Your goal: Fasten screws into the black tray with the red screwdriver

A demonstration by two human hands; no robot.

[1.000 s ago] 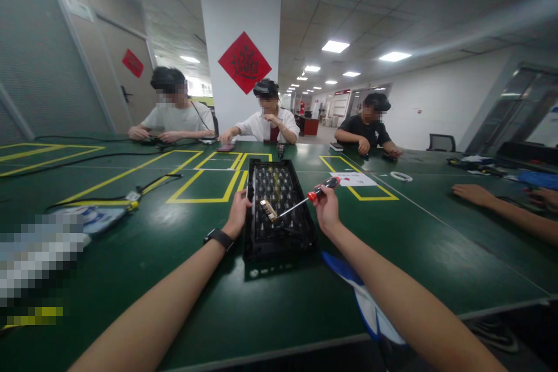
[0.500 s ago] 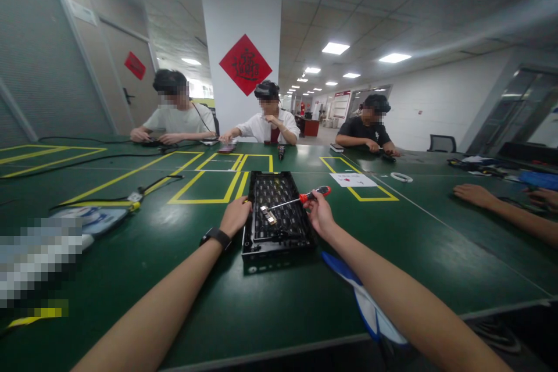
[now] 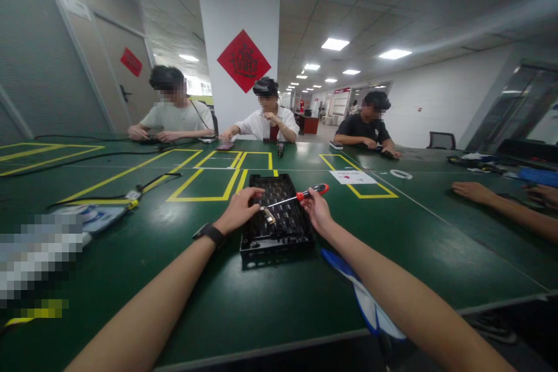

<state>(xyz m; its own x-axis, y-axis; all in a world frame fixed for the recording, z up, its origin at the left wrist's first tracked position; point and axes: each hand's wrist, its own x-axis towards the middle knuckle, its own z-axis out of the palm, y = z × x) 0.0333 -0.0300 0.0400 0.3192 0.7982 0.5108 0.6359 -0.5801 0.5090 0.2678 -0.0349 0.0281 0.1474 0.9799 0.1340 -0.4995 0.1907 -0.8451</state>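
My right hand [image 3: 319, 213] grips the screwdriver [image 3: 300, 196] by its handle; the shaft spans the tray [image 3: 279, 245]. My left hand [image 3: 238, 209] reaches over the tray's left rim, thumb beside the screwdriver tip; I cannot tell whether it pinches anything. The small part [image 3: 270, 217] lies in the tray, just beside the tip. The tray rests on the green table [image 3: 209, 290]. The paper [image 3: 352, 178] lies beyond, to the right.

A red diamond sign [image 3: 244, 61] hangs on a white pillar [image 3: 239, 6].
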